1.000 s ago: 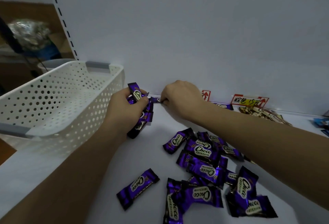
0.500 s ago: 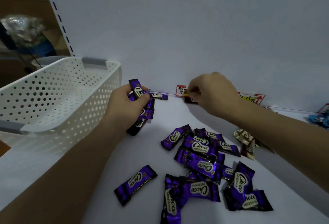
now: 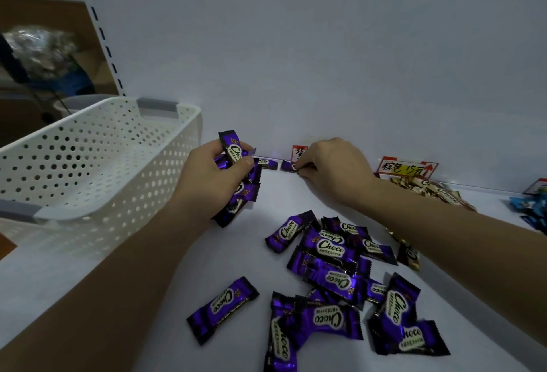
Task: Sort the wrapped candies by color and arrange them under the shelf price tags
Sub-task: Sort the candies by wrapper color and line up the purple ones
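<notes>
Under purple tag [image 3: 299, 153], right fingers [image 3: 305, 165] lower now, pinching candy [image 3: 287, 165]; left fingers [image 3: 243, 165] clutching bunch [image 3: 233, 150].

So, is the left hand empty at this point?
No, the left hand grips a bunch of purple candies, one of them sticking up above the thumb.

You hold a bunch [image 3: 241, 186] of purple Choco candies fanned upright in your left grip [image 3: 211, 182]. At its 2 o'clock a placed candy [image 3: 268, 163] lies flat against the back wall. Just beside it, under the red tag [image 3: 299, 152], is the pinched candy [image 3: 287, 165] in your right grip [image 3: 334, 170]. The purple heap [image 3: 340, 268] sprawls at 5 o'clock, with a stray [image 3: 223, 309] at the heap's 8 o'clock. Gold candies [image 3: 435, 191] sit under the yellow tag [image 3: 407, 168], with blue candies [image 3: 529, 209] at 3 o'clock.
</notes>
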{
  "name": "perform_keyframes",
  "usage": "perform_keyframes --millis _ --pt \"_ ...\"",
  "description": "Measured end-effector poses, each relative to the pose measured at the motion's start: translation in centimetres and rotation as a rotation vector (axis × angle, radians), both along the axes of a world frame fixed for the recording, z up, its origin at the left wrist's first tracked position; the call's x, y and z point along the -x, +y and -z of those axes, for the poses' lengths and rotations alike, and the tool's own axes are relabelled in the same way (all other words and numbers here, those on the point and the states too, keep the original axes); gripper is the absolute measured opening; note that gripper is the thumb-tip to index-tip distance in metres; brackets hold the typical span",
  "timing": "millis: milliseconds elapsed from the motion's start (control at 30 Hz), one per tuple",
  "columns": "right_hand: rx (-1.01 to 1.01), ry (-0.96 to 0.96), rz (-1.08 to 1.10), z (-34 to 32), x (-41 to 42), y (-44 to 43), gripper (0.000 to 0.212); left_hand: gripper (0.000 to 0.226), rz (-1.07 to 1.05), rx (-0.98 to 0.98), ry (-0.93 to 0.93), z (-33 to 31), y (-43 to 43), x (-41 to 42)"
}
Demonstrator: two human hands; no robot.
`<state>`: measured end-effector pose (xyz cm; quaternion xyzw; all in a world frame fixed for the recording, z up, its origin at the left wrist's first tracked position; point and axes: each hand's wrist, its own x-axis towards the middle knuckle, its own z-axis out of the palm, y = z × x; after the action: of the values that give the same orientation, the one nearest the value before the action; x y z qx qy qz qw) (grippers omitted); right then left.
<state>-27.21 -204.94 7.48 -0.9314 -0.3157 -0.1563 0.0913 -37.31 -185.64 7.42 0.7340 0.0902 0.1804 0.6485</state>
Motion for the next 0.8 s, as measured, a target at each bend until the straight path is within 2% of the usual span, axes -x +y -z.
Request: perform_keyframes --millis 167,300,400,467,633,800 --pt "-0.028 -0.056 -0.012 0.5 -0.1 0.9 0.019 0.013 0.006 -0.004 0.000 0.0 0.2 -0.1" --pt "-0.045 -0.007 -0.020 0.0 0.0 0.2 0.018 0.014 0.020 -0.004 -0.004 0.0 0.0 0.0" --pt "-0.149 0.010 0.030 -1.6 -0.1 -2.5 0.014 0.014 0.039 -0.005 -0.003 0.0 -0.2 0.1" --pt "-0.099 0.044 0.101 -2.7 -0.2 -5.0 0.013 0.015 0.051 -0.005 0.002 0.0 -0.3 0.1" --pt "0.212 0.078 0.133 -2.7 0.7 -7.0 0.018 0.015 0.056 0.003 0.011 -0.1 -0.7 0.3" --pt "0.061 0.082 0.091 -1.5 1.0 -6.9 0.015 0.016 0.046 0.006 -0.003 -0.4 -0.6 0.5"
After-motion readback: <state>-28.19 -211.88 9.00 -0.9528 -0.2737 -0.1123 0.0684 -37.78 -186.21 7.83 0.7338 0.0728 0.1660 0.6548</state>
